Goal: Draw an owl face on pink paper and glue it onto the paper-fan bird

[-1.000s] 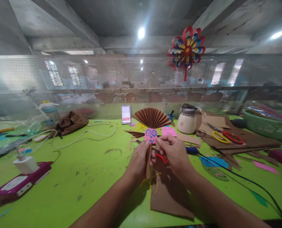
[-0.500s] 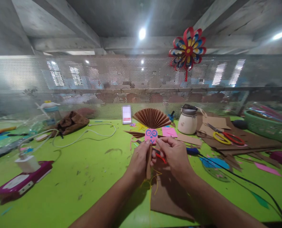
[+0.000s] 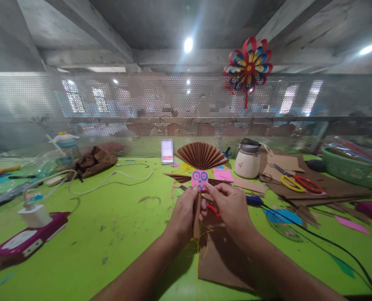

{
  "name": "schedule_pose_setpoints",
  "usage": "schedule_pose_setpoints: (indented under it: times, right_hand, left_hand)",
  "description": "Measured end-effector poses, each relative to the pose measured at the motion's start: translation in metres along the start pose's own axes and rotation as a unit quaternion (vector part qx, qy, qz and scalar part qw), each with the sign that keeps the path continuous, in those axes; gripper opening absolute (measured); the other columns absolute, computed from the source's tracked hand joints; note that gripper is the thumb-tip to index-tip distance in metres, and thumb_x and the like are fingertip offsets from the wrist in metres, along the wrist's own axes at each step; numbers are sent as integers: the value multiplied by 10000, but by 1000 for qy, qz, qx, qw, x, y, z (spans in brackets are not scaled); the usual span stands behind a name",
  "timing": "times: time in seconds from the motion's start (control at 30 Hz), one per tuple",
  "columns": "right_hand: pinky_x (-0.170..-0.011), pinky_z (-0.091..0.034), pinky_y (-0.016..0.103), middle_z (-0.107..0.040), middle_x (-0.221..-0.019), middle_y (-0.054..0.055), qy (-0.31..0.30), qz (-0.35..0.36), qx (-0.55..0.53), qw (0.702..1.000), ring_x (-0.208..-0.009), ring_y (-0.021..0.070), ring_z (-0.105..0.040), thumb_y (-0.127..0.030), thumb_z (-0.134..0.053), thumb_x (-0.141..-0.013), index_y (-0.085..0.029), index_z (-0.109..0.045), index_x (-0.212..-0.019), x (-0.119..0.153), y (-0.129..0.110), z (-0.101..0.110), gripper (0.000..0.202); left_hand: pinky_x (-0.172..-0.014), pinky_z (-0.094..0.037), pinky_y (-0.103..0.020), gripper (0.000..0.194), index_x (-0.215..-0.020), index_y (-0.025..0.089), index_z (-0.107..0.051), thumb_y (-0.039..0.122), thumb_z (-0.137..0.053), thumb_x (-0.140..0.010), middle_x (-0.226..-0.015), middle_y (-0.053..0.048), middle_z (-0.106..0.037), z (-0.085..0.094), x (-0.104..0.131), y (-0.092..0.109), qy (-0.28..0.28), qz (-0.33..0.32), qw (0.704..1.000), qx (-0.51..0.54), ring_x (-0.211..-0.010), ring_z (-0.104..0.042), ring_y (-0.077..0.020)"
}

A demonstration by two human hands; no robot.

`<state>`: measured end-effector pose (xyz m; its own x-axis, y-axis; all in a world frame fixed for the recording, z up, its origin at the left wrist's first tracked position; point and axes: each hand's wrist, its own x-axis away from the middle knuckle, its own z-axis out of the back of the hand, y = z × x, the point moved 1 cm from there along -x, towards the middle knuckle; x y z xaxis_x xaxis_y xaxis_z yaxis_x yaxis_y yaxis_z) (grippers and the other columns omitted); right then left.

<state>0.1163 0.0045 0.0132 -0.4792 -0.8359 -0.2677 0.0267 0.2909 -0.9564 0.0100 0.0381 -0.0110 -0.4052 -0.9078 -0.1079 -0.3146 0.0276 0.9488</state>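
A paper figure is held upright in front of me. A pleated brown paper fan [image 3: 201, 155] tops it, and narrower pleated wings [image 3: 175, 177] spread to the sides. At its centre is a pink paper face [image 3: 200, 179] with blue drawn eyes and mouth. My left hand [image 3: 186, 211] is closed around the brown stem [image 3: 196, 221], its thumb at the face's lower edge. My right hand [image 3: 228, 205] is closed too, thumb and finger at the face's lower right corner. Red-handled pliers or scissors [image 3: 213, 207] show partly behind the hands; their kind is unclear.
A brown sheet [image 3: 220, 267] and yellow thread [image 3: 201, 242] lie below my hands. To the right are a blue-handled corded tool [image 3: 254, 200], scissors [image 3: 294, 182], a cream jug [image 3: 247, 161] and a green basket [image 3: 352, 169]. A phone [image 3: 167, 151] stands behind; a purple power strip [image 3: 29, 238] lies left.
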Motion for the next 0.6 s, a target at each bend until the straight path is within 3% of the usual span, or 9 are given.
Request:
schedule_pose_setpoints:
  times: [0.3, 0.6]
  right_hand:
    - [-322, -388, 233, -551, -415, -25, -102, -99, -156, 977, -322, 123, -501, -566, -689, -736, -171, -584, -602, 3, 25, -6, 430]
    - [-322, -378, 244, -565, -420, -26, -106, -69, -127, 984, -305, 126, -495, -580, -658, -760, -184, -575, -609, 1, 22, -4, 432]
  left_hand:
    - [-466, -408, -187, 437, -811, 147, -565, 580, -543, -861, -607, 6, -556, 0, 0, -2, -18, 0, 1000, 19, -515, -535, -106]
    - [-464, -403, -182, 335, -834, 165, -549, 491, -624, -811, -608, 31, -535, -2, -1, -2, -20, 4, 999, 30, -499, -497, -92]
